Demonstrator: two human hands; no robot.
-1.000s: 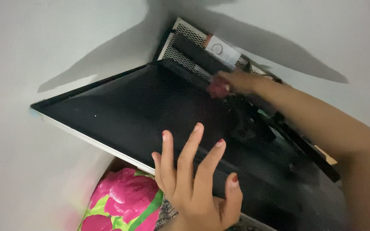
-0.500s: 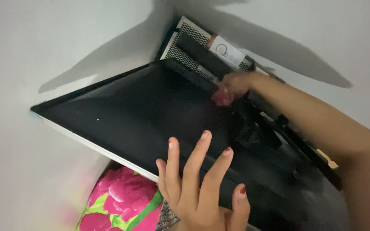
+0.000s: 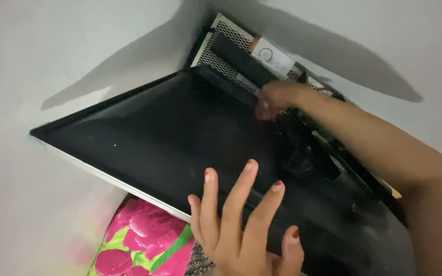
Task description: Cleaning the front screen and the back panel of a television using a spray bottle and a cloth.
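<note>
Where the black panel (image 3: pixel 170 133) tilts against the wall, left hand (image 3: pixel 241 225) lies spread flat on its near edge; right hand (image 3: pixel 274 97), blurred, pinches something pink at the far edge, grip unclear.

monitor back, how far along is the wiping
Nothing shows as finished: blur hides any cleaned patch on the black monitor back. In hand: the right hand presses a small pink cloth near the top edge by the perforated metal panel, while the left hand lies flat, fingers spread, on the lower edge. The broad dark surface between them looks left to do.
</note>
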